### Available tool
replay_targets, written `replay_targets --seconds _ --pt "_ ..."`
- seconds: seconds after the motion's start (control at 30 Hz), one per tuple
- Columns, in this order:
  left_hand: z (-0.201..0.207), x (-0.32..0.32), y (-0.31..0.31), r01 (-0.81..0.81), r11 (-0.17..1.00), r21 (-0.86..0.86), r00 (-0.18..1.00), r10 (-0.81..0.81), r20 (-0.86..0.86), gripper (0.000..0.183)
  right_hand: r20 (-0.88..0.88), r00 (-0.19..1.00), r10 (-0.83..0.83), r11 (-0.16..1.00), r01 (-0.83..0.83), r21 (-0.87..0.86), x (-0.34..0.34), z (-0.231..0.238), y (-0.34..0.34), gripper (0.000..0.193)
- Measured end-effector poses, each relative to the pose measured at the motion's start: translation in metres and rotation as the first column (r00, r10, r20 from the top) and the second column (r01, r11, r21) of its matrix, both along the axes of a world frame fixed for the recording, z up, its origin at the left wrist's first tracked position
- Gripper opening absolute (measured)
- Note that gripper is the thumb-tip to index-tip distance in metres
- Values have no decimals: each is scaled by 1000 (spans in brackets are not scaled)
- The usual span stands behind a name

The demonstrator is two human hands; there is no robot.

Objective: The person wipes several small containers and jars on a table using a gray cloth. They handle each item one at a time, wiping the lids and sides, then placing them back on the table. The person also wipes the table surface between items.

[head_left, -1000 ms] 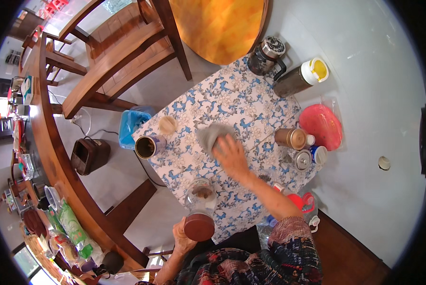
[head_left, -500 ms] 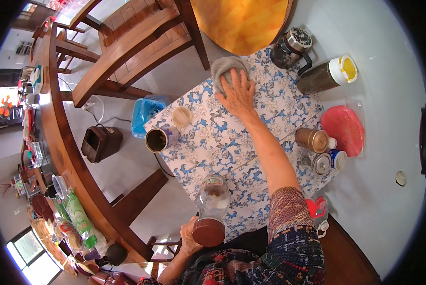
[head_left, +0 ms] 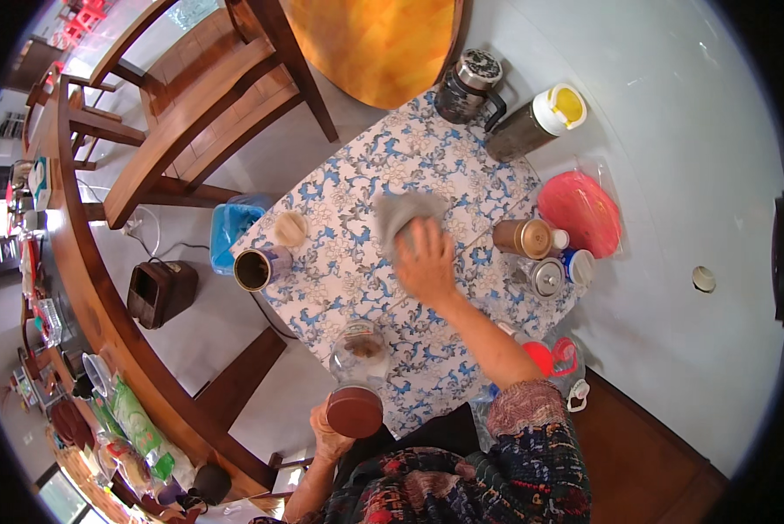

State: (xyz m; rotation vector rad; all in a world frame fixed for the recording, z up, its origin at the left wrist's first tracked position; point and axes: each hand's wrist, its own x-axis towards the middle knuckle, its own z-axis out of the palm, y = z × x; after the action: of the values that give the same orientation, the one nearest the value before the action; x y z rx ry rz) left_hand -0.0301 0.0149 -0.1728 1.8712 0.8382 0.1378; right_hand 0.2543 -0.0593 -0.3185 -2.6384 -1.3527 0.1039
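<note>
Under my right hand (head_left: 427, 266) is a crumpled grey cloth (head_left: 399, 217), pressed onto the middle of a small table covered with a blue and white floral tablecloth (head_left: 348, 192). The fingers are a little blurred. My left hand (head_left: 329, 434) grips a clear jar (head_left: 359, 356) with a brown lid (head_left: 354, 412) at the table's near edge; the jar tilts toward me, and some brown contents show inside. To the left, an open tin (head_left: 256, 269) stands close to a round pale lid (head_left: 290, 229).
Along the right side are a dark mug (head_left: 469, 86), a yellow-topped bottle (head_left: 536, 124), a bronze canister (head_left: 523, 237), a glass jar (head_left: 545, 278) and a red round item in plastic (head_left: 581, 214). A wooden chair (head_left: 208, 113), blue bin (head_left: 227, 236) and brown container (head_left: 162, 293) stand left.
My right hand has drawn the grey cloth from the table's far edge back toward the middle. My left hand still holds the jar at the near edge. The whole view has shifted somewhat.
</note>
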Motion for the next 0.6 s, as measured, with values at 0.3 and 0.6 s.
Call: replay_targets --seconds 0.3,0.6 --pt "-7 -11 3 21 995 -95 997 -28 -77 43 -76 422 -903 428 897 -109 121 5 29 63" --pt "-1 6 7 29 999 -15 999 -29 41 28 74 811 -580 814 580 29 21 -17 11 49"
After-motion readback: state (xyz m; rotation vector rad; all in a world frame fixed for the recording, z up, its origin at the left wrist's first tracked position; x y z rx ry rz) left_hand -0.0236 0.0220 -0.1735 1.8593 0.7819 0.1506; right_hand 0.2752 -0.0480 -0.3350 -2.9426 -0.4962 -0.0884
